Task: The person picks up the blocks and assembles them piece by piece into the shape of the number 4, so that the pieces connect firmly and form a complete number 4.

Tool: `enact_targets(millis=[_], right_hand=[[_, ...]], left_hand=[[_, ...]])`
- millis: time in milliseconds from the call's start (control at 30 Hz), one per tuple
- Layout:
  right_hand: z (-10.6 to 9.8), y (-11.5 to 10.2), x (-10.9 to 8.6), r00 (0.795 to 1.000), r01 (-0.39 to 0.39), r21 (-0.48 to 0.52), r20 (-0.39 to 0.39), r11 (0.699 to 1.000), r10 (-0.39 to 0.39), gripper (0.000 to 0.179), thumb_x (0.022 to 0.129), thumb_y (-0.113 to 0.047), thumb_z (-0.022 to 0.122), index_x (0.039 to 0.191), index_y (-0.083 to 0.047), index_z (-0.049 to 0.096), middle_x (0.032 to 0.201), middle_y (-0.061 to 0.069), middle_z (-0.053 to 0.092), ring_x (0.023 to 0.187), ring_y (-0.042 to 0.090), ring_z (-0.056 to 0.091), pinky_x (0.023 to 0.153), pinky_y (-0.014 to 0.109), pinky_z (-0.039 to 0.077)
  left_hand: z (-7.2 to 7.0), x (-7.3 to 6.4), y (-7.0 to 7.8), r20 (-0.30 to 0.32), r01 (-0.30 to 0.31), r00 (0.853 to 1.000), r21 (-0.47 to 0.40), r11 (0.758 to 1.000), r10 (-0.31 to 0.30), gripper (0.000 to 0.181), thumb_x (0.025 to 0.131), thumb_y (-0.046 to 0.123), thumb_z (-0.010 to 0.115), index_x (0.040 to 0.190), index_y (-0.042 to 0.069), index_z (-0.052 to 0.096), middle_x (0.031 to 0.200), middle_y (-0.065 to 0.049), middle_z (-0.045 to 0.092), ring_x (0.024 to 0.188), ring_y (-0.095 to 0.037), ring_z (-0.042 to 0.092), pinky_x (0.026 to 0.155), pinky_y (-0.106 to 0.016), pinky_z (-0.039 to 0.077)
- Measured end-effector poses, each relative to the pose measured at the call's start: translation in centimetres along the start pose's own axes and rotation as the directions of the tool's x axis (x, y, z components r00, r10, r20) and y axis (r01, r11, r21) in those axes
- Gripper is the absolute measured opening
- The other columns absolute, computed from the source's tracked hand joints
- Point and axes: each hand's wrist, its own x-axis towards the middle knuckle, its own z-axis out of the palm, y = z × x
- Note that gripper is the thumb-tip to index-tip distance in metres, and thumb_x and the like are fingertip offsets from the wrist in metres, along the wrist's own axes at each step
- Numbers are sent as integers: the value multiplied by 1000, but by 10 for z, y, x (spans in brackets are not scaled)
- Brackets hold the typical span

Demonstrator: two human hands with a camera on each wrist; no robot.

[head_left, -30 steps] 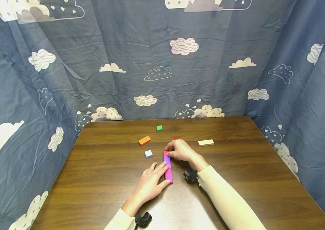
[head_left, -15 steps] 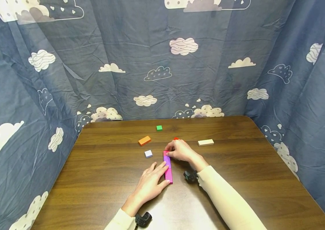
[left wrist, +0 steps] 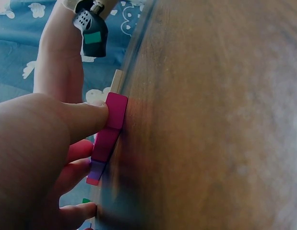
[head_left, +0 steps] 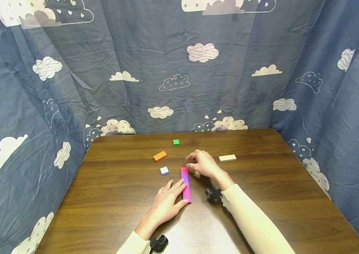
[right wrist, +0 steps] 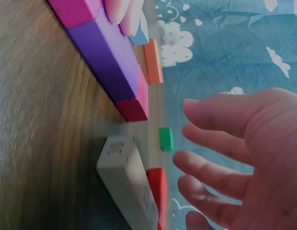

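In the head view a straight row of blocks runs away from me: a magenta block [head_left: 186,195], a purple block [head_left: 184,179] and a short red-pink block [head_left: 184,170] at the far end. My left hand [head_left: 165,202] lies along the row's left side, thumb at the magenta block's near end, fingertips on the row. My right hand [head_left: 205,164], fingers loosely bent and holding nothing, hovers right of the row's far end. Under it is a plain wooden block [right wrist: 126,177] with a printed number. A red block [right wrist: 158,189] lies beyond, hidden by the hand in the head view.
A light blue block [head_left: 164,170], an orange block [head_left: 160,156] and a small green block [head_left: 176,141] lie left of and behind the row. To the right lies a cream block [head_left: 227,158]. A cloud-patterned curtain [head_left: 173,56] hangs behind the brown table [head_left: 262,169].
My right hand has let go of the red-pink block and moved slightly up and to the right. The wooden block has come into sight beneath it. My left hand stays put.
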Motion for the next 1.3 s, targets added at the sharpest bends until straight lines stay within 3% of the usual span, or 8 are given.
enact_targets(millis=[200, 467, 900, 1300], right_hand=[[-6, 7, -12, 998, -53, -29, -46, 998, 51, 45, 82, -28, 81, 123, -10, 72, 109, 11, 67, 100, 30, 64, 83, 46, 50], [-11, 16, -29, 982, -169, -51, -97, 984, 164, 66, 78, -40, 84, 133, -10, 65, 109, 11, 64, 90, 24, 59, 73, 41, 48], [-3, 29, -45, 949, -298, 13, -100, 954, 298, 71, 68, -51, 89, 118, -7, 64, 106, 7, 63, 97, 23, 59, 83, 43, 49], [-1, 31, -47, 942, -322, -30, -110, 946, 317, 69, 64, -54, 91, 111, -10, 67, 102, 5, 60, 95, 24, 56, 80, 44, 48]], left_hand=[[0, -1, 0, 5, 5, 1000, -3, 1000, -5, 59, 97, 45, 64, 148, 17, 53, 156, 1, 43, 143, -38, 36, 111, -59, 32], [0, 0, 0, -1, 7, 1000, -4, 1000, -7, 59, 97, 44, 64, 148, 18, 53, 156, 0, 43, 143, -39, 36, 110, -60, 32], [1, -2, 1, 7, 8, 1000, 1, 1000, -8, 59, 97, 44, 64, 148, 17, 53, 156, 0, 43, 143, -39, 36, 111, -59, 31], [0, -2, 2, 7, 15, 1000, -17, 1000, -14, 59, 97, 43, 64, 149, 18, 52, 157, 1, 42, 144, -38, 35, 111, -60, 30]])
